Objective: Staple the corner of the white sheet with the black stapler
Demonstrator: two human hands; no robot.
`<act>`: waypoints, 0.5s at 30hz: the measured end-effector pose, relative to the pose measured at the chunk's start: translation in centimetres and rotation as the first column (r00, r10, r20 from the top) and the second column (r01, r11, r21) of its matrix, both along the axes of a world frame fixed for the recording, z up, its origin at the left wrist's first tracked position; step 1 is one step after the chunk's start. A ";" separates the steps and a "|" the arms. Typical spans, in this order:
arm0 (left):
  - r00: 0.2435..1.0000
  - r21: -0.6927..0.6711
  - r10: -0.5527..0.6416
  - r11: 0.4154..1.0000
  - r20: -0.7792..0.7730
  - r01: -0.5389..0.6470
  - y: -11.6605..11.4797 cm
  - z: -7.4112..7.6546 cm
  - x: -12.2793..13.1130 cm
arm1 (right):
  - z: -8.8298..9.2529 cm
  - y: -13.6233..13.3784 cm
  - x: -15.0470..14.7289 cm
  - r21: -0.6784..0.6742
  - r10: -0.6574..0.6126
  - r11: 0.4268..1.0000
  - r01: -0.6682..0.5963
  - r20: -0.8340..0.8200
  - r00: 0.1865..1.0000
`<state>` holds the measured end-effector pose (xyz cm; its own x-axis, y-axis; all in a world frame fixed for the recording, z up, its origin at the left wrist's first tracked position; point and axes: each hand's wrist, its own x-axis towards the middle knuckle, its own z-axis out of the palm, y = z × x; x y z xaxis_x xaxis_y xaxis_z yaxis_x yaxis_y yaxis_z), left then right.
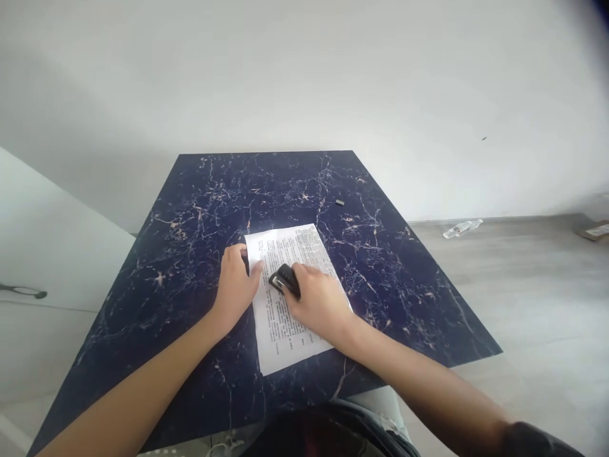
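Printed paper (280, 343) lies on the dark blue marbled table (190, 273), tilted a little, its text running sideways to me. With the thumb on top and the fingers at the edge, my left hand (235, 279) pinches the paper's left side near the far corner. My right hand (321, 301) is wrapped round a small black stapler (284, 279), whose front end points left over the middle of the page. Whether the stapler touches the sheet, I cannot tell. How many sheets lie there is also unclear.
A small dark block, perhaps a strip of staples (339, 202), lies on the table beyond the paper. A white wall (304, 76) stands behind the table. Clear plastic packaging (462, 228) and a cardboard piece (595, 231) lie on the floor to the right.
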<state>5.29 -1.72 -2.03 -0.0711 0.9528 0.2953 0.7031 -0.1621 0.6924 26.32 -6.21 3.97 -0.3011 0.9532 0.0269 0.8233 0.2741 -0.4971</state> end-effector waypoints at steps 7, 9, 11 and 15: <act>0.955 0.071 0.108 0.989 0.277 -0.133 1.2 -0.3 -2.5 | -1.0 0.9 -0.2 0.096 0.217 0.974 -0.206 -0.118 0.969; 0.949 0.087 0.109 0.986 0.295 -0.140 1.5 -0.5 -3.0 | -0.9 0.5 0.7 0.042 0.172 0.985 -0.167 -0.145 0.974; 0.949 0.093 0.101 0.987 0.300 -0.134 1.6 -0.6 -3.0 | -0.9 0.0 2.1 0.021 0.072 0.997 -0.070 -0.134 0.988; 0.957 0.076 0.093 0.990 0.277 -0.118 1.4 -0.5 -2.5 | -1.3 -0.7 6.6 -0.002 -0.146 0.989 0.146 -0.094 0.985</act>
<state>2.78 -0.30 -2.53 -0.2592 0.9056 0.3358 0.5070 -0.1684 0.8454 32.96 -6.90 2.70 -0.1549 0.9865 0.0531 0.8047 0.1572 -0.5725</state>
